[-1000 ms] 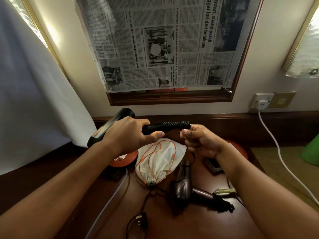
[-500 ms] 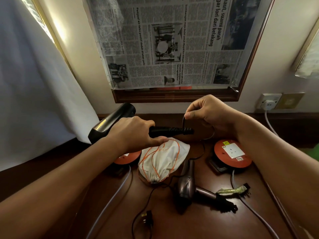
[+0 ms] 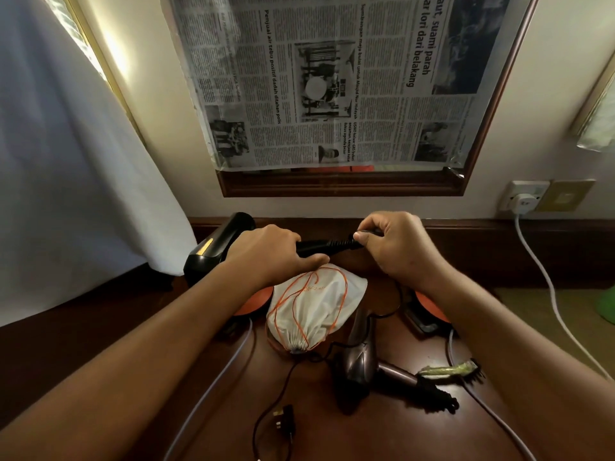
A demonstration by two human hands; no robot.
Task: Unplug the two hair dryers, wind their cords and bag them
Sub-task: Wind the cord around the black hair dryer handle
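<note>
Now the cord comes back to the handle

Right hand [image 3: 396, 247] fingers pinch the thin black cord [image 3: 397, 301] at the handle's ribbed end, having dropped from their raised loop half a second ago. Left hand [image 3: 266, 254] stays wrapped around the black dryer [image 3: 218, 249]. Probably one wrap is being laid. The brown dryer [image 3: 357, 357], loose plug [image 3: 284, 424] and drawstring bag [image 3: 312, 307] lie on the desk [image 3: 332, 437], bagging not yet begun
</note>
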